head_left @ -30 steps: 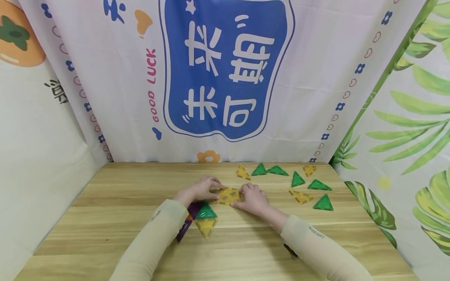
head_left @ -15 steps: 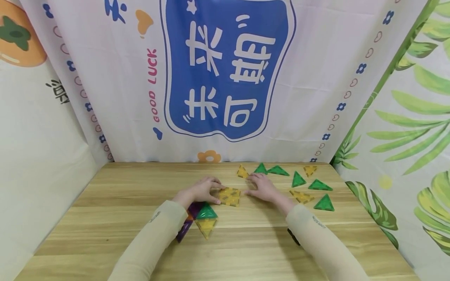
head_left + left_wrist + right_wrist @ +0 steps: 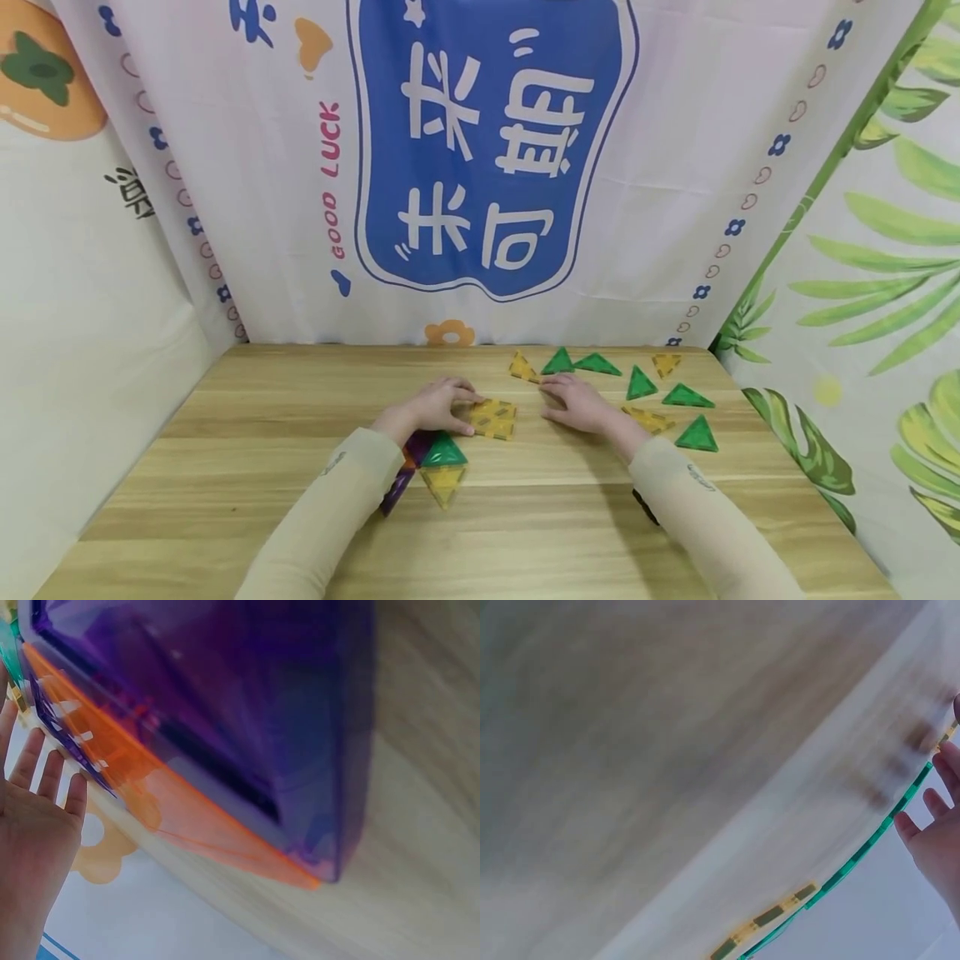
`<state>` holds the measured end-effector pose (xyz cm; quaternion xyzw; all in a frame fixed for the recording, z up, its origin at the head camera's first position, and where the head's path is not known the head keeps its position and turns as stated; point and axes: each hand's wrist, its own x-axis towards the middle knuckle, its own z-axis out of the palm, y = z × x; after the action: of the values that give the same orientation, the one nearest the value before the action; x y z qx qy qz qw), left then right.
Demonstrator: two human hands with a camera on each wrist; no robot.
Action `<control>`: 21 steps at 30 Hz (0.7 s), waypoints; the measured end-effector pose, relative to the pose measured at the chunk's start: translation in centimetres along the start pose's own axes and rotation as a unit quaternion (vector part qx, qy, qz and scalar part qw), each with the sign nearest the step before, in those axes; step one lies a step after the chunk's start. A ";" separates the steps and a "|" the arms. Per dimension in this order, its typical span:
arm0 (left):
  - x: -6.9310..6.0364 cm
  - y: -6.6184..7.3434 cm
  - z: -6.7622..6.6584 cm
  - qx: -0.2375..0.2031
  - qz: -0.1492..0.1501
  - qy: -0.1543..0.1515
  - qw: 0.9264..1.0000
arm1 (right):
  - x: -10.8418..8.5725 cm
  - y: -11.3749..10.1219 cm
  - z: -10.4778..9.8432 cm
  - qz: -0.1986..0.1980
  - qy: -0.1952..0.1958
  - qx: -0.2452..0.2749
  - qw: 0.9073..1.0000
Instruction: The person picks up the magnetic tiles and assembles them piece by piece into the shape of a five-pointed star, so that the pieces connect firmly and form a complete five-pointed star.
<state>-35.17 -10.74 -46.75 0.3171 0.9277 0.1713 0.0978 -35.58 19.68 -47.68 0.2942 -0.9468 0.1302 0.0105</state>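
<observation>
In the head view, my left hand [image 3: 437,406] touches the left side of a flat patch of yellow translucent magnetic tiles [image 3: 493,419], thumb and forefinger at its edge. Its fingers look fairly straight in the left wrist view. Near my left wrist stand joined tiles: purple [image 3: 396,490], orange [image 3: 408,460], green [image 3: 445,451] and yellow [image 3: 444,483]; purple and orange loom large in the left wrist view. My right hand [image 3: 576,404] is over the table with fingers extended, fingertips beside a yellow triangle tile [image 3: 522,367]; whether they touch it is unclear.
Several loose triangle tiles lie at the back right, among them a green one [image 3: 558,362], another green one [image 3: 697,434] and a yellow one [image 3: 666,364]. A yellow tile [image 3: 647,420] is partly behind my right wrist. A printed curtain [image 3: 285,208] closes off the table's [image 3: 300,383] back edge.
My right hand has let go of the yellow patch's right side and moved right and back, toward the loose yellow triangle. My left hand stays at the patch.
</observation>
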 end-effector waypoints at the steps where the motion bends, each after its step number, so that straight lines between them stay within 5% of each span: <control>1: 0.0 0.0 0.0 -0.001 0.003 0.001 1.000 | 0.1 0.0 0.0 0.002 0.000 -0.003 1.000; 12: 0.0 -0.2 0.2 -0.006 0.010 0.004 1.000 | 1.1 -0.5 0.1 0.016 -0.035 0.006 0.999; 21: -0.1 -0.2 0.1 0.002 0.013 0.001 1.000 | -0.7 -0.5 0.0 0.006 -0.030 0.017 0.999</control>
<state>-35.20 -10.91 -46.88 0.3287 0.9241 0.1712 0.0939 -34.74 19.71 -47.63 0.2923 -0.9462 0.1370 -0.0236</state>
